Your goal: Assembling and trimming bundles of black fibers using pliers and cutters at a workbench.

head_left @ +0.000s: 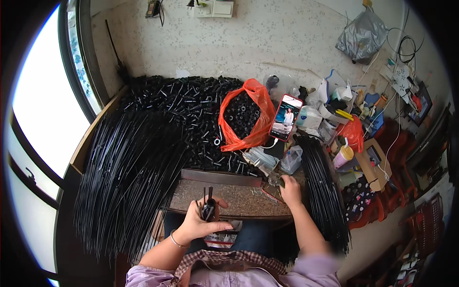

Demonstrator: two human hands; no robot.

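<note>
Rods, thin and black, stand in a small bunch (207,203) in the left hand (198,222), its grip closed around their lower ends with the tips pointing up, just in front of the bench (239,198) edge. They look light and springy rather than stiff, smooth enough to slide against each other, so I judge that a firm hold low on the bunch, near where the fingers already sit, keeps them from fanning out or slipping. The right hand (289,189) rests on the bench to the right, fingers curled over a small dark metal part (275,180); whether it is truly clamped on it I cannot tell. A big sheaf of long black rods (129,177) spills over the bench's left side, and a second sheaf (322,191) lies on the right. Behind them sits a heap of short black tubes (191,110), an orange bag (246,117) holding more of them, and a phone (286,117) propped upright with its screen lit.
</note>
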